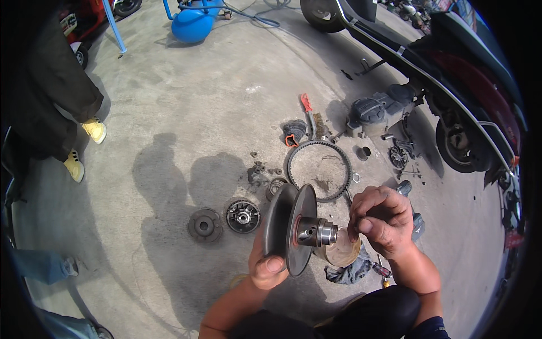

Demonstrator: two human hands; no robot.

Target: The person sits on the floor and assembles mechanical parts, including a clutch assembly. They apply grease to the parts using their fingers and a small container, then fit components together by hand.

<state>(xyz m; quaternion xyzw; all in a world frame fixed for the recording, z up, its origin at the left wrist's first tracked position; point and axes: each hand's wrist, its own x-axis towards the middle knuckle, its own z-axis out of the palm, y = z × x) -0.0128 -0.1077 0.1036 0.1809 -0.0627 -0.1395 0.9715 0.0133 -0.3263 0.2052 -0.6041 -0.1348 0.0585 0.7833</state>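
Observation:
My left hand (267, 274) grips a grey metal belt pulley (276, 220) from its left side, thumb at the lower rim. The two discs stand almost on edge, and a shiny hub (316, 232) sticks out to the right. Just right of the hub's end is my right hand (387, 220), apart from it, fingers curled and thumb against the fingertips. Whatever is in that pinch, if anything, I cannot make out. Partly behind the hub sits a shallow round tan container (345, 254). A black toothed drive belt (291, 164) lies on the ground beyond the pulley.
A dark round plate (204, 225) and a finned clutch-like part (243, 217) lie left. Farther off are a red-handled wire brush (306, 103), a black rubber boot (294, 131) and an engine cover (370, 110). A scooter (451, 68) stands right; another person's shoes (94, 130) are left.

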